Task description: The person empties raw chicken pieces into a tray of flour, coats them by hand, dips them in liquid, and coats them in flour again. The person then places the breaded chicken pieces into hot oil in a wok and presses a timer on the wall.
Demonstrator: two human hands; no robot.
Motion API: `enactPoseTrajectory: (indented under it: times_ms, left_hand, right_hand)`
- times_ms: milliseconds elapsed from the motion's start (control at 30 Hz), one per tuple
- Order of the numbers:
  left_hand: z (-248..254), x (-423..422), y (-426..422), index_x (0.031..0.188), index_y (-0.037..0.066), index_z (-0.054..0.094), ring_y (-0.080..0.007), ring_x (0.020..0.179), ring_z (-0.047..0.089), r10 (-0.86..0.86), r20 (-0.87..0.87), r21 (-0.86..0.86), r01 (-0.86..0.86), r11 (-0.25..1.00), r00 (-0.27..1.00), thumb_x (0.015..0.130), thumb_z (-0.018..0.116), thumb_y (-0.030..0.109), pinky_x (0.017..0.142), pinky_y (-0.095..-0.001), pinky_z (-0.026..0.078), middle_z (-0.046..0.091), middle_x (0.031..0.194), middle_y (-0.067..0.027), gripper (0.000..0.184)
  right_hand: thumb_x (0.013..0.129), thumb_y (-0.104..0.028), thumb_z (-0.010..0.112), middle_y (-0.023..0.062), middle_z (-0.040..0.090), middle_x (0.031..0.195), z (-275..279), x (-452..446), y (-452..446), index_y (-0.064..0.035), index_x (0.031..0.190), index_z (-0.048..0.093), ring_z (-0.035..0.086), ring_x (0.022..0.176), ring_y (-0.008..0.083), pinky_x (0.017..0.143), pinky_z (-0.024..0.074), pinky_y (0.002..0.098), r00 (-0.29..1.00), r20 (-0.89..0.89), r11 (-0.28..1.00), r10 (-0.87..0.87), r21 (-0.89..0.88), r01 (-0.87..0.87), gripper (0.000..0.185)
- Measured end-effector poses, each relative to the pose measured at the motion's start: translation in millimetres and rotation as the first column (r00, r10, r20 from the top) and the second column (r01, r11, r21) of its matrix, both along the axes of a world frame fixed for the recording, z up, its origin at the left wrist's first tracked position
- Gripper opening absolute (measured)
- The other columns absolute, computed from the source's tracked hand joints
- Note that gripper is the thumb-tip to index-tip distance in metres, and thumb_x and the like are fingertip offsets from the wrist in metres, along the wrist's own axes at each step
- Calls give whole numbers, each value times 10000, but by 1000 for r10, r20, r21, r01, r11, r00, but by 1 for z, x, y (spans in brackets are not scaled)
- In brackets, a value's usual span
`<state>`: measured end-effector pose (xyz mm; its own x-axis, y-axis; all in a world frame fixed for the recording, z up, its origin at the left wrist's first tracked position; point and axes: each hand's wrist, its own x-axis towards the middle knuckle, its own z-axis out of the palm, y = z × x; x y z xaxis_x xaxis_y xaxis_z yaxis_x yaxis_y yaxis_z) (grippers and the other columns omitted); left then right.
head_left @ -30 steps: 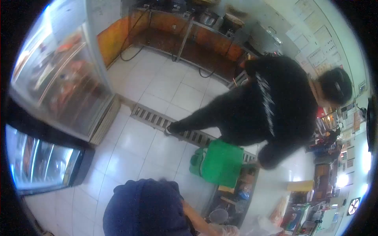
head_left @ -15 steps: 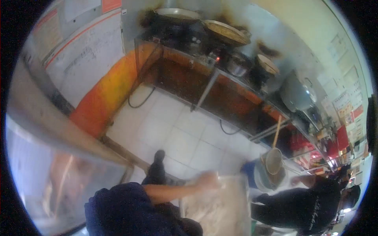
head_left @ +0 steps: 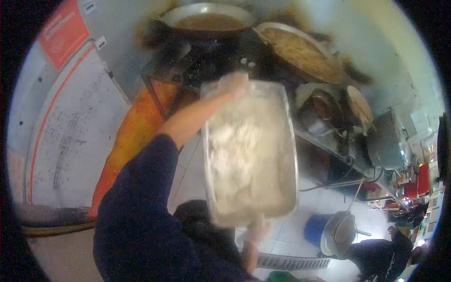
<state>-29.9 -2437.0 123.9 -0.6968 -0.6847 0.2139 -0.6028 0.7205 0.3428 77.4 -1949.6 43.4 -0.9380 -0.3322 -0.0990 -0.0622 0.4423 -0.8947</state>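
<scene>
A large rectangular metal tray is held out over the floor, its far end close to the stove. Pale, floury-looking pieces lie in it, blurred by motion. At the far rim, my left hand is closed on the tray, the dark-sleeved arm reaching along its left side. My right hand grips the near edge from below, partly smeared. Beyond the tray stand a wide pan with brown liquid and another wide pan holding golden-brown contents.
A dark pot and a large steel stockpot stand along the stove to the right. On the tiled floor is a blue bucket with a long-handled strainer. A dark-clothed person is at lower right; a floor grate runs nearby.
The tray has moved up and forward toward the stove, and both hands now show on it. My view has come closer to the pans. The bucket and the other person appear lower.
</scene>
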Motion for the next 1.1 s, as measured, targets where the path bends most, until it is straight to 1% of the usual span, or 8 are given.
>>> enactPoseTrajectory:
  times_ms: [67, 267, 333, 367, 467, 600, 967, 1100]
  left_hand:
    - [2, -20, -54, 820, -4, 716, -376, 726, 698, -62, 50, 164, 54, 985, 997, 837, 641, 326, 679, -510, 557, 694, 766, -212, 339]
    - [-47, -84, -221, 929, -41, 695, -360, 833, 700, -4, 196, 87, -13, 996, 981, 831, 659, 339, 772, -491, 558, 699, 931, -243, 395]
    - [-40, -52, -218, 1001, -37, 672, -364, 835, 680, -105, -321, -165, 53, 985, 941, 863, 638, 301, 776, -480, 550, 688, 986, -236, 367]
    - [-34, -18, -222, 1010, -20, 671, -368, 841, 665, 46, -482, 313, 122, 942, 875, 868, 626, 256, 772, -469, 545, 682, 986, -228, 313]
    - [-20, 99, -208, 931, 22, 629, -366, 920, 581, 306, -423, -129, -391, 911, 853, 934, 482, 111, 825, -466, 473, 590, 939, -205, 171]
    - [-201, 179, -270, 1018, 68, 586, -269, 878, 584, 900, -84, 888, -379, 263, 428, 1018, 454, 246, 800, -426, 477, 575, 851, -106, 222]
    - [-190, 215, -237, 1388, 91, 478, -302, 1167, 560, 893, 202, 953, 128, -273, 402, 1037, 413, 414, 909, -497, 491, 570, 1342, -146, 481]
    - [-120, 207, -105, 1419, 57, 464, -318, 1259, 511, 729, -271, 928, -29, 371, 629, 1043, 369, 370, 1067, -442, 400, 544, 1383, -162, 498]
  right_hand:
    - [756, -125, 743, 112, 664, 738, -13, -9, -42, -63, 985, 665, 636, 674, 261, 606, 479, 390, 792, -346, 811, 503, 506, -294, 250]
    - [833, -271, 721, 97, 666, 784, -31, -45, -216, 46, 1140, 622, 642, 717, 177, 680, 509, 382, 940, 176, 956, 292, -27, -292, 453]
    - [866, -297, 718, 77, 662, 746, 33, -52, -243, 26, 1141, 624, 649, 723, 204, 672, 505, 386, 752, 147, 551, 643, 594, -587, 435]
    - [866, -297, 718, 77, 662, 746, 32, -54, -248, 26, 1141, 624, 649, 723, 204, 672, 505, 386, 745, 191, 530, 639, 592, -607, 435]
    - [899, -314, 703, 89, 691, 794, 36, -58, -251, 11, 1137, 629, 657, 727, 233, 692, 505, 420, 669, 726, 957, 161, 50, -285, 409]
    - [956, -271, 630, 172, 718, 963, 62, -31, -292, 41, 1149, 610, 669, 852, 265, 821, 512, 382, 596, 799, 991, 80, -129, 39, 367]
    - [1006, -305, 556, 187, 663, 1167, 122, -59, -309, 34, 1202, 595, 610, 1114, 257, 1013, 461, 350, 317, 936, 988, 154, -140, -66, 393]
    - [1024, -317, 529, 193, 644, 1241, 160, -93, -309, 31, 1221, 589, 589, 1209, 254, 1082, 443, 338, 289, 911, 828, 295, -93, -553, 404]
